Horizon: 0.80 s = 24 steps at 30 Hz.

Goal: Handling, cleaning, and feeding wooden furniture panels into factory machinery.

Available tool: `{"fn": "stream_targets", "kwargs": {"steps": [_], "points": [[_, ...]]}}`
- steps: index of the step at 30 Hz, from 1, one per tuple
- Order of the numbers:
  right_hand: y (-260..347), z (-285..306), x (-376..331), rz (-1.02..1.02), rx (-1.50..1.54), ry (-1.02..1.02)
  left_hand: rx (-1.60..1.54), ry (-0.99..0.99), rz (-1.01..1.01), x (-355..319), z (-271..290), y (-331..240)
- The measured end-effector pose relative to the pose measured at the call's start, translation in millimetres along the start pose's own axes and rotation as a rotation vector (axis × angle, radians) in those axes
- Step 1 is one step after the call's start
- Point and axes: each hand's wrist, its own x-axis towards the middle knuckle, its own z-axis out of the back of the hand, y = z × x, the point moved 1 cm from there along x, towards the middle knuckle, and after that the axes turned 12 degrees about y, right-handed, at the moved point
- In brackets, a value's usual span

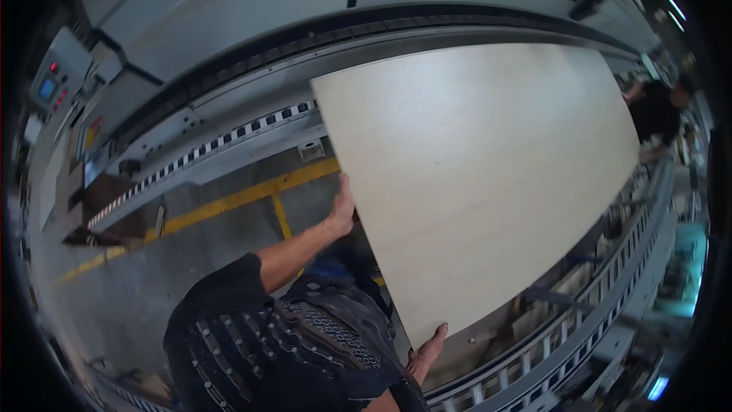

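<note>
A large, pale wood-coloured panel (473,175) spans the middle and right of the head view, held up above the floor. My left hand (344,204) grips its near left edge, the fingers partly hidden by the panel. Lower along the same edge, close to the near corner, my right hand (429,352) has its thumb on top of the panel; its other fingers are out of sight underneath. At the far right end a co-worker (657,111) in dark clothes has hands at the opposite edge.
A long grey machine (229,8) with a roller track (221,141) runs along the far side. To the left stands a control panel (49,90) with a small screen. Another roller conveyor (534,362) lies at lower right. Yellow lines (229,206) mark the grey floor.
</note>
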Motion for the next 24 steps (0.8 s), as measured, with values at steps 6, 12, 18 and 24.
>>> {"fn": "stream_targets", "kwargs": {"steps": [6, 12, 18, 24], "points": [[-79, -39, -90, -0.067, -0.067, -0.124, -0.103, 0.240, 0.240, -109, 92, -24], [-168, -67, -183, -0.063, -0.126, -0.202, -0.100, 0.337, 0.406, -193, 191, -33], [-252, -94, -281, 0.006, -0.097, -0.133, -0.061, 0.337, 0.491, -291, 291, -35], [-330, -128, -396, -0.069, -0.061, -0.040, -0.071, 0.205, 0.437, -393, 385, -26]]}}
